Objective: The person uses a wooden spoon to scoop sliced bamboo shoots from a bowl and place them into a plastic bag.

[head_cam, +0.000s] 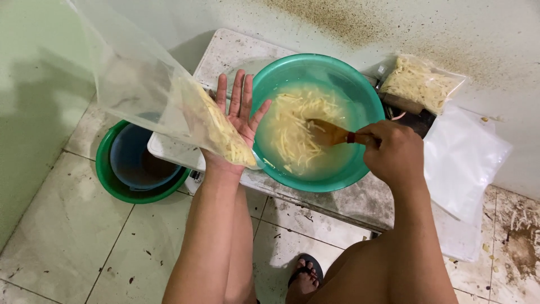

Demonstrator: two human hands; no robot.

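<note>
At the bowl's left rim: my left hand point(236, 121) stands flat and wide open, fingers spread upward, its back pressed against a clear plastic bag point(152, 90); it grips nothing that I can see.
Bag in hand: partly filled with pale cut strips point(225, 138), which sit in its lower corner, just beside the rim.
Right hand: my right hand point(394, 152) is closed around the handle of a wooden scoop point(332, 134) dipped in the water.
Bowl: one green basin point(360, 101) on a worn white board point(225, 48), holding cloudy water and loose strips point(295, 132).
Risk: I judge the bag poorly supported by an open palm; it may sag or slip, spilling strips onto the tiles.
Risk: the wet scoop may drip outside the bag's mouth.
Count, bags: one in hand, one filled bag point(419, 84) at the wall, a stack of empty bags point(464, 163).
Count, buckets: a blue one nested in a green bucket point(107, 174).
Count, feet: one sandalled foot point(304, 278).
</note>
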